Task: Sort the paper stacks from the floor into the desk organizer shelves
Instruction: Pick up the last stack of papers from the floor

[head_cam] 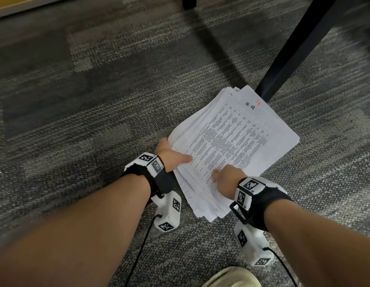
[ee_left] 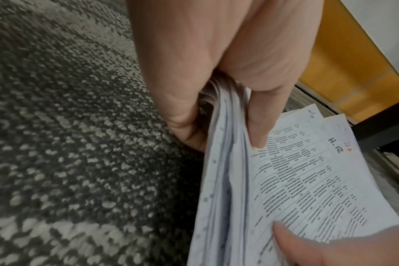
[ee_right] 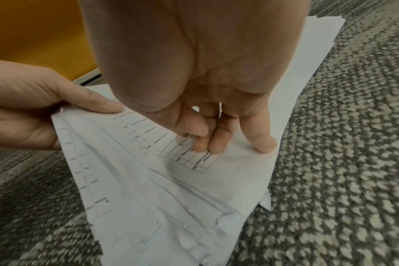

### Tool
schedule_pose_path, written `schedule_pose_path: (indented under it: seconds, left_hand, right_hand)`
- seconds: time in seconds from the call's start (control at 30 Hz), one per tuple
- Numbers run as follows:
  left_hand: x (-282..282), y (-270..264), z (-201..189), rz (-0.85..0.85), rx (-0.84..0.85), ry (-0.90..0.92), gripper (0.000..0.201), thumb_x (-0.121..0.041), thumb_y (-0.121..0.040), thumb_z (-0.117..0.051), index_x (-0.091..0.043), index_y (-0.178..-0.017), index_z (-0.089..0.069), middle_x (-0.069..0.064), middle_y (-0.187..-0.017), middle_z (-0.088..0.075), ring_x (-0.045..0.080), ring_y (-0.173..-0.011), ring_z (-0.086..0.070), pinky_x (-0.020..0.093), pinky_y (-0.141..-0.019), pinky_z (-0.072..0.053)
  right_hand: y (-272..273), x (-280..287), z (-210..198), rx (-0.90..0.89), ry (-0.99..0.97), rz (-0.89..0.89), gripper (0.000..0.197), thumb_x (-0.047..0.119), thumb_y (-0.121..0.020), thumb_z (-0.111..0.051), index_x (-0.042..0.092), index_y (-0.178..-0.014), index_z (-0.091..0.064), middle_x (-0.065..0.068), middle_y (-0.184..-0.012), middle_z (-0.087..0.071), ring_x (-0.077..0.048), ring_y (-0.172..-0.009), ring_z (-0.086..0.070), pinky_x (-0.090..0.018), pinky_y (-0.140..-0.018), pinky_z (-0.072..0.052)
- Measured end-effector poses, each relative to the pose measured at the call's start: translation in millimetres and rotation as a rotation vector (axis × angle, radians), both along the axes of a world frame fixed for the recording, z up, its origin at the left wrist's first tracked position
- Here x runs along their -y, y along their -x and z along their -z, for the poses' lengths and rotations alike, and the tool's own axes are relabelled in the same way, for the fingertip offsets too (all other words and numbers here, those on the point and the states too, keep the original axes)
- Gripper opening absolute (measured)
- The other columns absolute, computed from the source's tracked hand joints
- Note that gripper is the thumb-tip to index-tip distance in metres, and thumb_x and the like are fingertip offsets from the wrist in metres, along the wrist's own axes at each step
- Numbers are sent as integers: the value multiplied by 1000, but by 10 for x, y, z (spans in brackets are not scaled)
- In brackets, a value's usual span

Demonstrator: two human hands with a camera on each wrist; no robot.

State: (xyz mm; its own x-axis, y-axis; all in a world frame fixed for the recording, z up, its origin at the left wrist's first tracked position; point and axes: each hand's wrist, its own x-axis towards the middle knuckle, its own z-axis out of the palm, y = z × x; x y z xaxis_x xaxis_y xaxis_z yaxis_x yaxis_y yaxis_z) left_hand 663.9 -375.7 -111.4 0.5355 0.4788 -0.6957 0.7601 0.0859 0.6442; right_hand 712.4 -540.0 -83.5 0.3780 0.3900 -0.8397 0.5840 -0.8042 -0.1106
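Observation:
A thick, fanned stack of printed sheets (head_cam: 231, 141), with "H.R" handwritten on the top page, lies on the grey carpet. In the left wrist view the stack (ee_left: 307, 180) bends up at its corner. My left hand (head_cam: 173, 154) grips that near left corner, thumb on top and fingers underneath. My right hand (head_cam: 225, 177) sits on the stack's near edge; in the right wrist view its curled fingertips (ee_right: 264, 145) press on the top sheet (ee_right: 171, 189) and its thumb pinches a raised printed page against them.
A black desk leg (head_cam: 294, 48) slants down to the floor just behind the stack's far corner. A second dark leg (head_cam: 189, 2) stands further back. A yellow panel (head_cam: 24, 3) runs along the far left. A light shoe (head_cam: 231, 276) shows at the bottom edge.

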Motion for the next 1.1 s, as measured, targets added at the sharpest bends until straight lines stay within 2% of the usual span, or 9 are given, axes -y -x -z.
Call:
schedule_pose_path:
  seconds: [0.07,0.17,0.27,0.3,0.4,0.5,0.8,1.0,1.1]
  left_hand:
    - [-2,-23,-4,44,9,36,77,-18,-42,-87,-12,-115,-61,5,-109,-70,23,-101,-67,44,-93,-54]
    - [47,-38,-144,127,5,-12,65,-13,-53,-83,-8,-114,-62,6,-111,-68,25,-102,-65,40,-93,-54]
    - [142,-19,-327,243,2,-252,40,-6,-72,-73,-10,-110,-59,1,-101,-61,21,-94,-60,26,-81,-49]
    - [172,-5,-360,254,11,-323,36,-5,-76,-69,-11,-110,-58,0,-97,-59,22,-92,-59,25,-78,-47]
    - [211,64,-570,237,70,-431,35,-1,-79,-66,-11,-111,-59,-2,-92,-54,20,-88,-56,24,-73,-43]
    - [133,147,-897,249,81,-463,31,-1,-77,-69,-17,-103,-61,-5,-88,-55,19,-86,-55,24,-72,-42]
    - [-172,581,-2380,469,127,-579,29,0,-72,-71,-13,-96,-61,1,-94,-62,24,-90,-61,36,-78,-54]
    - [-385,1195,-3696,538,151,-698,37,1,-72,-68,-18,-103,-61,-3,-102,-64,22,-97,-61,37,-82,-54]
    - [-446,1569,-4375,576,169,-759,30,0,-73,-68,-22,-91,-58,-3,-95,-64,21,-92,-62,32,-73,-52]
  right_hand:
    - [-21,18,0,-13,-13,38,52,6,-95,-29,9,-147,-28,-15,-120,-47,-29,-103,-56,-29,-80,-48]
    - [-13,67,-41,-69,-18,97,60,2,-97,-26,21,-152,-17,-12,-131,-47,-28,-112,-56,-29,-94,-48]
    - [18,161,-86,-101,-98,254,59,2,-97,-28,27,-151,-24,-1,-107,-56,-20,-83,-59,-21,-72,-49]
    - [20,175,-108,-96,-117,312,56,4,-97,-32,25,-149,-30,-1,-109,-58,-20,-85,-60,-22,-73,-48]
    - [10,184,-325,-37,-89,411,45,11,-100,-35,15,-144,-40,-6,-143,-46,-24,-121,-53,-28,-95,-45]
    - [-6,208,-678,20,-129,395,44,10,-98,-36,10,-141,-43,-8,-147,-40,-27,-122,-52,-31,-97,-48]
    - [112,-77,-1920,114,-317,404,39,12,-97,-43,3,-135,-47,-13,-136,-50,-27,-122,-51,-34,-102,-43]
    - [438,-258,-3122,221,-507,268,25,20,-85,-58,6,-101,-71,-9,-106,-68,-26,-101,-62,-33,-87,-52]
    - [678,-295,-3765,250,-567,170,21,23,-84,-60,10,-94,-74,-3,-102,-71,-22,-98,-64,-31,-86,-52]
